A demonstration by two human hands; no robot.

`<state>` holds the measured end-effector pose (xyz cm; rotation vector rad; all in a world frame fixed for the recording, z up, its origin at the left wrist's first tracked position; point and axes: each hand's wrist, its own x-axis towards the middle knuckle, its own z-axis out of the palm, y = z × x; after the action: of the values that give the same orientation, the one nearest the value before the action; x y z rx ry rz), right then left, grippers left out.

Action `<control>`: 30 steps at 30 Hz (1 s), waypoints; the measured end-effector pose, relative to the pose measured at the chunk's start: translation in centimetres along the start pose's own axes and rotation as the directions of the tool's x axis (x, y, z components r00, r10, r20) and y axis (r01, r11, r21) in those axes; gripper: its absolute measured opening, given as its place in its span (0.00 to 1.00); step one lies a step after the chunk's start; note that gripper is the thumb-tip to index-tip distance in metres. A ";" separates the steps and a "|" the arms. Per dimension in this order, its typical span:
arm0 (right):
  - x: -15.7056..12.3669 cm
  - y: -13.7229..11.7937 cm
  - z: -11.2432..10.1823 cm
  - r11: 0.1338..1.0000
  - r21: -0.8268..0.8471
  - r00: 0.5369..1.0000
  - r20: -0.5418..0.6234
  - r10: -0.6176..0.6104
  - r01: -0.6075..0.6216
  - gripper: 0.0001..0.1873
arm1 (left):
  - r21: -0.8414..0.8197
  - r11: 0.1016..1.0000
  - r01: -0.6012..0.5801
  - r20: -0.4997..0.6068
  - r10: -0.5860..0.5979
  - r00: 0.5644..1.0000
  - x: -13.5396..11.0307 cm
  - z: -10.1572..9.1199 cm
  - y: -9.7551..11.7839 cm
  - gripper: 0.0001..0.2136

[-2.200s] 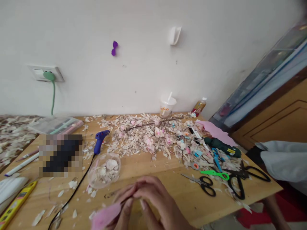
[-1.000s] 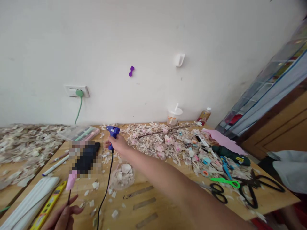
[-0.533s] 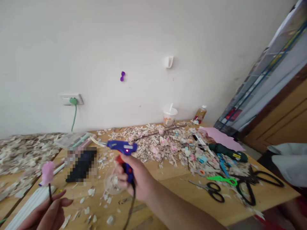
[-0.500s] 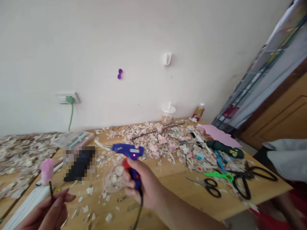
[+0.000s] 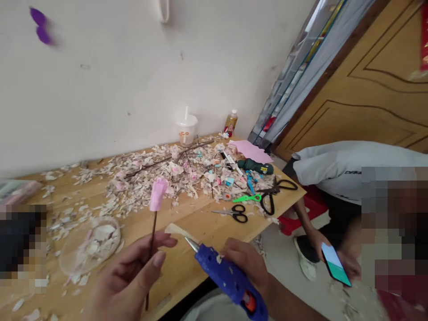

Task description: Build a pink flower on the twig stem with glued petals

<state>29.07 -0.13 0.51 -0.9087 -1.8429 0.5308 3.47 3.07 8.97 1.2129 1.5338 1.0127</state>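
Between the thumb and fingers of my left hand (image 5: 129,272) is a thin dark stem, held upright, with a pink paper flower (image 5: 158,194) at its top. My right hand (image 5: 247,261) is wrapped round a blue hot glue gun (image 5: 227,276) with an orange trigger. The gun's metal nozzle points up and left toward the stem, apart from it. A pale, thin scrap (image 5: 175,229) shows at the nozzle tip. Part of the gun's handle is hidden by the lower edge of the view.
Pale shavings (image 5: 133,178) and a long twig cover the table's back. Scissors (image 5: 239,214), green scissors (image 5: 247,198), a cup (image 5: 186,129), a bottle (image 5: 230,122) and pink paper (image 5: 252,151) lie or stand around. A round plastic container (image 5: 67,254) holds shavings. At right, a seated person holds a phone (image 5: 336,265).
My view has swung right and down, bringing the person with the phone into sight. The glue gun has turned and come lower and nearer; the flower and the gun are closer together.
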 end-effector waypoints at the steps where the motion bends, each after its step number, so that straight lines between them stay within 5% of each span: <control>1: 0.1 0.1 -0.4 0.998 0.002 0.998 0.004 -0.060 0.060 0.16 | -0.019 1.000 0.016 0.023 -0.016 1.000 0.1 0.6 0.4 0.24; 6: 0.7 0.5 -1.6 0.986 -0.031 0.986 0.055 -0.159 0.161 0.18 | -0.095 0.991 0.096 -0.006 -0.097 0.995 1.0 1.8 0.8 0.24; 15: 1.6 0.5 -1.8 0.984 -0.053 0.979 0.119 -0.164 0.172 0.17 | -0.113 0.993 0.016 0.074 -0.008 0.997 2.2 2.3 0.5 0.15; 21: -0.4 0.3 -1.8 0.982 0.177 0.997 -0.044 0.069 -0.060 0.12 | 0.139 0.988 -0.073 -0.029 0.078 0.997 4.1 2.6 -0.9 0.16; 26: -2.8 0.0 -2.0 0.901 0.292 0.900 -0.203 0.385 -0.320 0.10 | 0.414 0.867 -0.278 0.322 0.146 0.935 3.7 2.5 -3.8 0.18; 30: -3.3 -0.1 -2.6 0.861 0.294 0.873 -0.137 0.468 -0.416 0.10 | 0.498 0.832 -0.244 0.161 0.188 0.969 2.5 1.4 -5.2 0.20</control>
<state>32.17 -2.87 -0.22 -1.1693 -1.3365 0.9051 3.30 4.68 3.21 1.8214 1.6657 0.6714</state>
